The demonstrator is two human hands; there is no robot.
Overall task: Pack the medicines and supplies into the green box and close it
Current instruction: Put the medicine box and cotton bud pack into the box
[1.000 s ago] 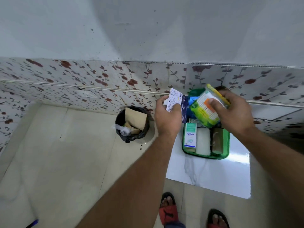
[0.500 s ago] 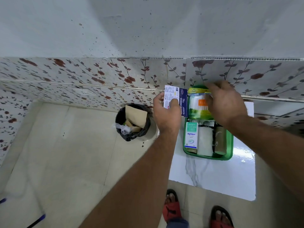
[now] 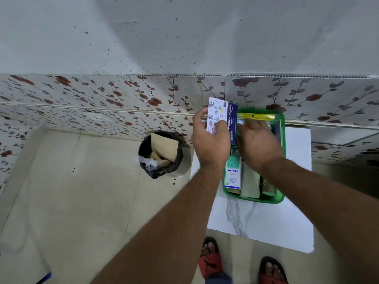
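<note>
Hands at the green box, which sits on the white marbled counter, still unlidded.

Your left hand grips a flat cardboard dressings carton at the box's 10 o'clock; your right hand presses a slick yellow-topped packet into the 12 o'clock end. Crowded upright cartons like the Optibex box could bulge and block the lid.

White marble-look table against the flowered tile wall, and on it sits the green box at the far edge, lid off, touching nothing else on the top. The near half of the table lies bare and glossy. Beside the table, on the pale floor, stands a black bin.
</note>
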